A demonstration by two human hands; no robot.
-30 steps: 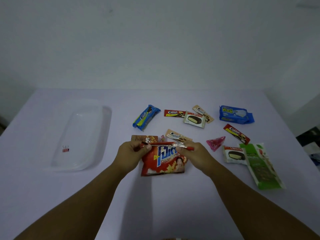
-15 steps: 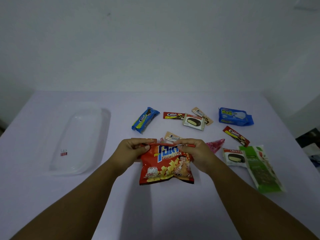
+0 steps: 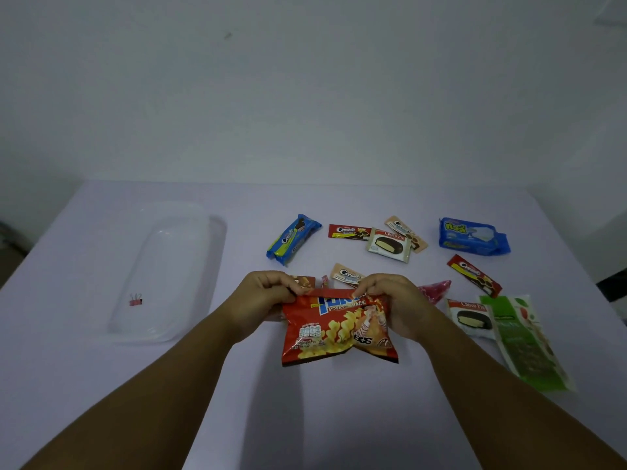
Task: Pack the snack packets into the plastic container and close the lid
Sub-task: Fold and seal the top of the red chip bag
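Red and glossy, the potato snack bag (image 3: 336, 329) is hanging crumpled above the middle of the table (image 3: 305, 418), both grips pinching its folded top edge: left hand (image 3: 263, 300) at one corner, right hand (image 3: 395, 305) at the other. Bare table is lying between it and the clear plastic container (image 3: 169, 273) well off to the left, near the table's left edge

Your right hand (image 3: 390, 300) covers most of the pink packet (image 3: 437, 288), left hand (image 3: 264, 293) hides a brown pkt (image 3: 303, 282), chip bag (image 3: 336, 329) logo partly folded under, forearms cut off at btm edge
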